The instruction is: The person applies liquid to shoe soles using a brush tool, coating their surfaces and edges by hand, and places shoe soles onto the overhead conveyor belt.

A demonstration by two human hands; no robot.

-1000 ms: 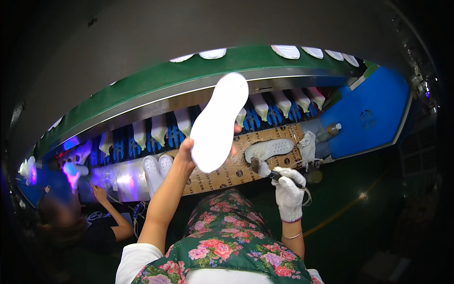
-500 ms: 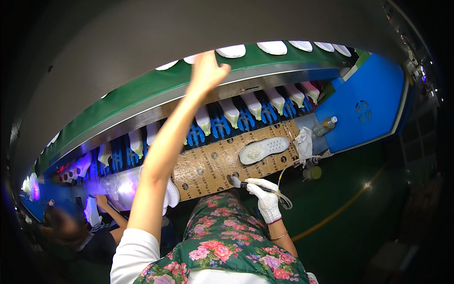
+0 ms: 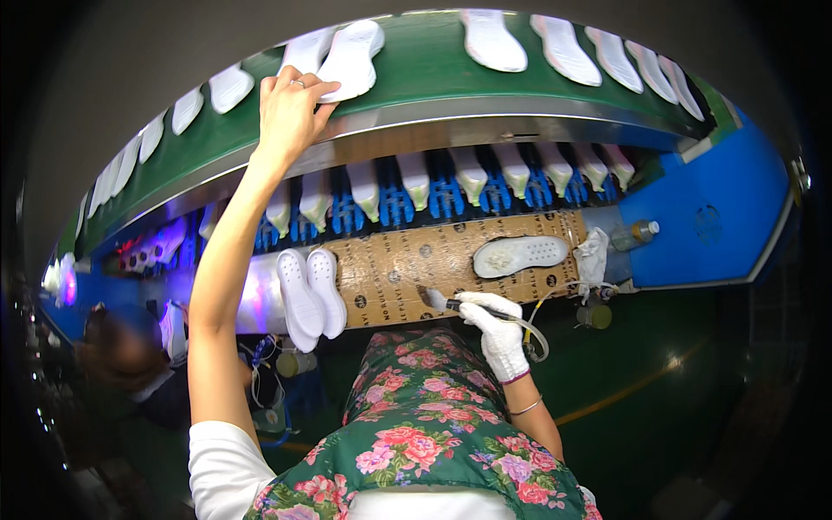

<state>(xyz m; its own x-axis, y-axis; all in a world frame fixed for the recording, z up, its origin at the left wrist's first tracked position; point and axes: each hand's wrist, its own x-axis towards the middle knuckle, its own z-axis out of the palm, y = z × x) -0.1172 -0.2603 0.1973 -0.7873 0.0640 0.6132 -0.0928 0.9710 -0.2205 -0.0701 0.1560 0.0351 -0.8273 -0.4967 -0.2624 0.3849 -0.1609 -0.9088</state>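
Over the green conveyor belt [image 3: 416, 74], my bare left hand [image 3: 290, 108] pinches the near end of a white shoe sole [image 3: 351, 61]. Another white sole [image 3: 305, 52] lies right beside it, partly behind my fingers. In a white knitted glove, my right hand [image 3: 498, 338] is closed around a brush [image 3: 438, 299] with a hose running from it. Its dark bristles point left, above the cardboard's near edge. Farther right on the cardboard [image 3: 390, 269] lies a white sole [image 3: 520, 256] with small holes at one end and a wet-looking patch at the other.
More white soles [image 3: 494, 39] line the belt. Below its metal edge, pale shoe forms [image 3: 416, 182] sit on blue holders. Stacked soles [image 3: 312, 295] overhang the bench at left. A bottle [image 3: 637, 234] and white cloth [image 3: 592, 256] are at right. Another person [image 3: 130, 347] works at far left.
The view has shifted, showing more of the belt and the stacked soles. My left hand has moved left along the belt and now grips a sole. My right hand still holds the brush.
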